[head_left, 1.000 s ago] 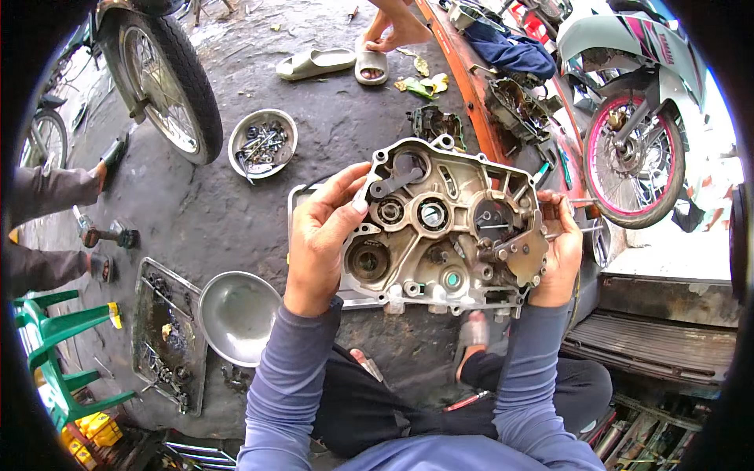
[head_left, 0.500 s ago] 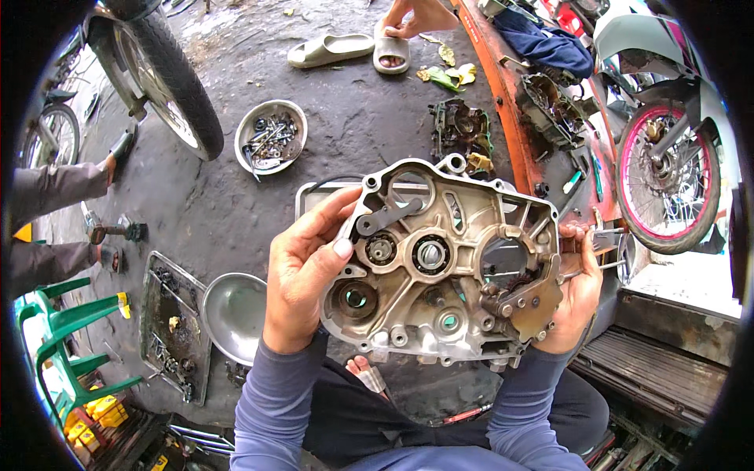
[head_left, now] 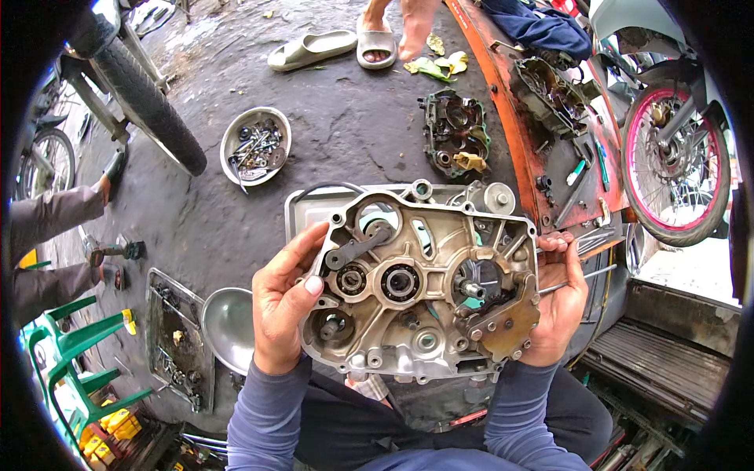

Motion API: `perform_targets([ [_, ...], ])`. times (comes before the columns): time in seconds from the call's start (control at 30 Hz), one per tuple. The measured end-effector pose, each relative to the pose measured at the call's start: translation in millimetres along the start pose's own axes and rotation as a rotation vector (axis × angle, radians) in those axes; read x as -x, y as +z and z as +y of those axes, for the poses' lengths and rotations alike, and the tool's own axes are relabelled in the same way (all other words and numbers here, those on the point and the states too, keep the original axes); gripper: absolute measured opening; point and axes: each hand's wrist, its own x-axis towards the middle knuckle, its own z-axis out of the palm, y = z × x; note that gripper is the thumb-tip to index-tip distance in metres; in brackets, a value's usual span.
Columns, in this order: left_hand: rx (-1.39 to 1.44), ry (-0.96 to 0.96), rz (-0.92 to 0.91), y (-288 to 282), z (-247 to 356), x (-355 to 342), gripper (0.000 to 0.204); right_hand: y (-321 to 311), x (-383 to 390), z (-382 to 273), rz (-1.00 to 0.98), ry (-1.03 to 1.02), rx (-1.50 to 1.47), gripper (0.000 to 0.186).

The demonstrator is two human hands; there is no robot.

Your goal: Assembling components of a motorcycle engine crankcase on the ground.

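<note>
Between both hands I hold an engine crankcase half (head_left: 440, 314), a grey metal casting with ball bearings and a brownish plate at its lower right. My left hand (head_left: 284, 306) grips its left edge, thumb on the front face. On the opposite edge is my right hand (head_left: 561, 310), its fingers mostly behind the casting. A shaft end (head_left: 470, 290) shows through the large right opening, and another shows in the lower-left hole. Behind the casting, over a pale tray (head_left: 302, 206), sits a round silver engine part (head_left: 499, 198); the casting hides most of it.
A bowl of bolts (head_left: 256, 149) stands beyond my left hand. Farther right lie an oily engine casing (head_left: 457, 129) and an orange-edged board (head_left: 577, 157) with tools. Left are a metal basin (head_left: 229, 330), a dirty parts tray (head_left: 206, 392) and a green chair (head_left: 78, 345). Other people's feet are nearby.
The crankcase half has moved left and slightly down with both hands. Shaft ends now show in its openings, and the silver part behind has come into view. A person's bare foot has shifted beside the slipper.
</note>
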Motion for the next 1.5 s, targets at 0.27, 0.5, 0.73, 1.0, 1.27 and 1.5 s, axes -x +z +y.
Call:
perform_targets([
  [0.27,-0.085,-0.039,-0.005,-8.1,-8.2,-0.2,0.066,-11.7,3.0,12.5,0.003,-0.002,-0.061,0.019],
  [0.5,-0.147,-0.046,-0.014,-8.7,-16.1,-2.7,0.065,-23.9,1.6,14.8,0.038,0.002,-0.057,0.019],
  [0.73,-0.139,-0.054,-0.014,-15.9,-24.8,-4.6,0.064,-29.1,0.0,21.8,0.069,-0.007,0.015,0.019],
  [1.0,-0.255,0.025,-0.032,-19.8,-30.0,-0.7,0.067,-35.6,0.8,22.2,0.066,-0.009,-0.031,0.021],
  [1.27,-0.252,-0.002,-0.010,-24.0,-37.6,0.5,0.066,-35.7,1.6,23.7,0.098,-0.012,0.050,0.023],
  [1.5,-0.367,0.034,0.017,-24.7,-42.2,3.1,0.068,-37.2,-5.2,27.3,0.085,-0.006,0.062,0.022],
])
